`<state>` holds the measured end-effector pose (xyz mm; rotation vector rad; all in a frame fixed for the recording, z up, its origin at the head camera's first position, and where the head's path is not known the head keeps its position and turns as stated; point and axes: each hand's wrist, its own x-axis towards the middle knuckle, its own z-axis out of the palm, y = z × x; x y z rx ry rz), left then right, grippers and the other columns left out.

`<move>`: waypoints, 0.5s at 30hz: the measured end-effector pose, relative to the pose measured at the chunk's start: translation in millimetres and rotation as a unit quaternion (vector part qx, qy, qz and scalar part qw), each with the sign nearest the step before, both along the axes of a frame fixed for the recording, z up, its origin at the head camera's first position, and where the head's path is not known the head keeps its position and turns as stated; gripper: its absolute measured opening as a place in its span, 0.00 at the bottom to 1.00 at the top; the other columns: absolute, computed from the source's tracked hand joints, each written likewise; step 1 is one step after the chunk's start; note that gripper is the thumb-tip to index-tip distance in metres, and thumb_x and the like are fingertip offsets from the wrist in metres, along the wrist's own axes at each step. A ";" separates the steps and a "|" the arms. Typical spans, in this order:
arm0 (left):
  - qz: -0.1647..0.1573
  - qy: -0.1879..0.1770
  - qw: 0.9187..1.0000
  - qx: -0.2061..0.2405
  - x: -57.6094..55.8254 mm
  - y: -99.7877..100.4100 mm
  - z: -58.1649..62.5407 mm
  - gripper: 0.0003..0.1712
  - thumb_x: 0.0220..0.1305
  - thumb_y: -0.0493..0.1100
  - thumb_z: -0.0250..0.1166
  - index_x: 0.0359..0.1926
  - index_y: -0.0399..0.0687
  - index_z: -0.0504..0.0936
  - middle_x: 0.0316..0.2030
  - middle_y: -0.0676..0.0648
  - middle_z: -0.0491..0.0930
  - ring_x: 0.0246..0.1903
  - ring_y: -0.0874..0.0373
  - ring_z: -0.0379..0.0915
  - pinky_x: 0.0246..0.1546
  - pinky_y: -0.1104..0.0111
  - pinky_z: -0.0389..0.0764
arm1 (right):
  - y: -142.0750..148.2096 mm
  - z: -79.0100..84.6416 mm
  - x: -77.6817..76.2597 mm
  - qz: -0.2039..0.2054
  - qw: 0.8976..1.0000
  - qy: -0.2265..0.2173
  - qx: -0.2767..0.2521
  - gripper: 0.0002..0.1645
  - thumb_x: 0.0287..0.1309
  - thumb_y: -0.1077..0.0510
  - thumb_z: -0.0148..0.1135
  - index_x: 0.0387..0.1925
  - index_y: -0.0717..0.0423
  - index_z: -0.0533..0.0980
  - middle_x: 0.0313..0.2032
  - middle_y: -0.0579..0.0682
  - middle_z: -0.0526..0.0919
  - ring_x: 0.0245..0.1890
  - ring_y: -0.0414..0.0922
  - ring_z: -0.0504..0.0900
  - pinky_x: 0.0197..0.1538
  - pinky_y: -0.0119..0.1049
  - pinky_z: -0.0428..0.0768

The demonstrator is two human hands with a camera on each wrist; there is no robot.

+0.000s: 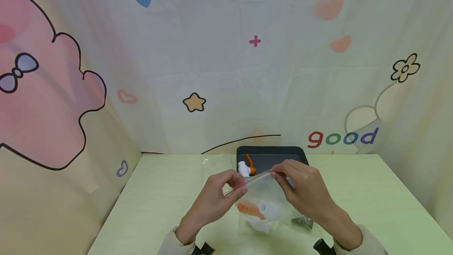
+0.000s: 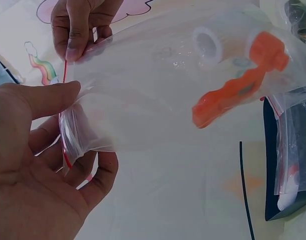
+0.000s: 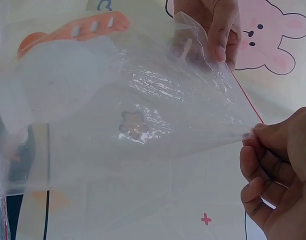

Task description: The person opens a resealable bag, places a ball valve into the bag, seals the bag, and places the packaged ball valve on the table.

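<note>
A clear zip-lock bag [image 1: 260, 190] with a red line along its mouth hangs between my two hands. My left hand [image 1: 221, 196] pinches one end of the mouth between thumb and fingers. At the other end, the thumb and fingertips of my right hand [image 1: 304, 188] pinch the top corner. Inside the bag lies a white plastic ball valve [image 2: 208, 45] with an orange handle [image 2: 230, 97]. The left wrist view has the plastic bunched under the left thumb. From the right wrist, the red-lined edge looks stretched straight between the hands.
Behind the bag, a dark tray [image 1: 272, 149] stands at the table's back edge. A second white valve [image 1: 243, 169] with an orange handle is at its left side. A flat clear bag [image 1: 216, 162] lies left of it. A small bag with dark contents [image 1: 303, 222] is near my right wrist.
</note>
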<state>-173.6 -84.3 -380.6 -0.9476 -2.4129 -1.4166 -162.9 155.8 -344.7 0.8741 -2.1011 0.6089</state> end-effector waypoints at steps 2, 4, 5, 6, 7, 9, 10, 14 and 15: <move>-0.003 0.006 1.000 0.003 0.0 0.0 -0.4 0.04 0.65 0.45 0.67 0.40 0.53 0.81 0.32 0.58 0.81 0.34 0.67 0.75 0.38 0.72 0.79 | -0.1 -0.1 -0.3 0.004 1.000 0.003 -0.001 0.12 0.43 0.69 0.75 0.30 0.54 0.82 0.27 0.40 0.83 0.25 0.33 0.76 0.30 0.20 0.74; -0.004 0.014 1.000 0.008 -0.3 0.0 -1.1 0.04 0.64 0.45 0.67 0.40 0.53 0.82 0.33 0.57 0.82 0.33 0.68 0.76 0.38 0.72 0.79 | -0.2 -0.2 -0.5 0.006 1.000 0.006 -0.002 0.13 0.42 0.69 0.75 0.30 0.53 0.82 0.27 0.40 0.83 0.25 0.33 0.76 0.29 0.20 0.74; -0.004 0.020 1.000 0.012 -0.5 0.0 -1.6 0.04 0.64 0.44 0.67 0.39 0.53 0.83 0.33 0.57 0.82 0.33 0.68 0.76 0.38 0.72 0.80 | -0.4 -0.3 -0.6 0.007 1.000 0.007 -0.002 0.13 0.42 0.69 0.75 0.30 0.53 0.82 0.27 0.40 0.83 0.25 0.33 0.76 0.29 0.21 0.74; -0.003 0.025 1.000 0.015 -0.8 0.1 -2.1 0.03 0.63 0.43 0.68 0.38 0.53 0.83 0.33 0.57 0.82 0.33 0.68 0.76 0.37 0.72 0.80 | -0.6 -0.4 -0.7 0.008 1.000 0.009 -0.003 0.13 0.42 0.69 0.75 0.30 0.53 0.82 0.27 0.40 0.83 0.25 0.33 0.76 0.29 0.21 0.74; -0.001 0.031 0.999 0.018 -1.1 0.2 -2.6 0.03 0.63 0.43 0.68 0.37 0.53 0.83 0.32 0.57 0.82 0.33 0.68 0.76 0.36 0.73 0.80 | -0.8 -0.6 -0.8 0.010 1.000 0.010 -0.004 0.13 0.42 0.69 0.75 0.30 0.53 0.82 0.27 0.40 0.83 0.25 0.33 0.76 0.29 0.21 0.74; 0.006 0.048 0.999 0.024 -1.5 0.5 -3.1 0.03 0.62 0.42 0.69 0.36 0.54 0.82 0.31 0.57 0.81 0.31 0.68 0.75 0.33 0.74 0.78 | -1.2 -0.8 -0.9 0.011 1.000 0.012 -0.005 0.14 0.41 0.69 0.75 0.30 0.53 0.82 0.27 0.40 0.83 0.25 0.33 0.77 0.30 0.21 0.74; 0.010 0.057 0.998 0.026 -1.7 0.7 -3.5 0.03 0.61 0.41 0.69 0.35 0.53 0.82 0.31 0.57 0.81 0.31 0.68 0.74 0.32 0.74 0.77 | -1.5 -1.0 -0.9 0.012 1.000 0.012 -0.005 0.14 0.41 0.69 0.75 0.30 0.53 0.82 0.27 0.40 0.83 0.25 0.33 0.77 0.30 0.20 0.74; 0.026 0.080 0.996 0.027 -1.9 1.4 -3.1 0.03 0.61 0.43 0.69 0.34 0.52 0.82 0.29 0.56 0.80 0.29 0.68 0.72 0.28 0.75 0.73 | -2.2 -1.0 -1.0 0.013 1.000 0.014 -0.006 0.14 0.41 0.70 0.75 0.30 0.53 0.82 0.27 0.41 0.83 0.25 0.33 0.76 0.30 0.21 0.75; 0.028 0.077 0.996 0.027 -1.9 1.3 -3.0 0.03 0.61 0.43 0.69 0.35 0.52 0.83 0.29 0.56 0.80 0.29 0.67 0.72 0.28 0.75 0.73 | -2.4 -1.0 -1.0 0.014 1.000 0.015 -0.006 0.14 0.41 0.70 0.75 0.30 0.53 0.82 0.27 0.41 0.83 0.25 0.34 0.77 0.29 0.22 0.75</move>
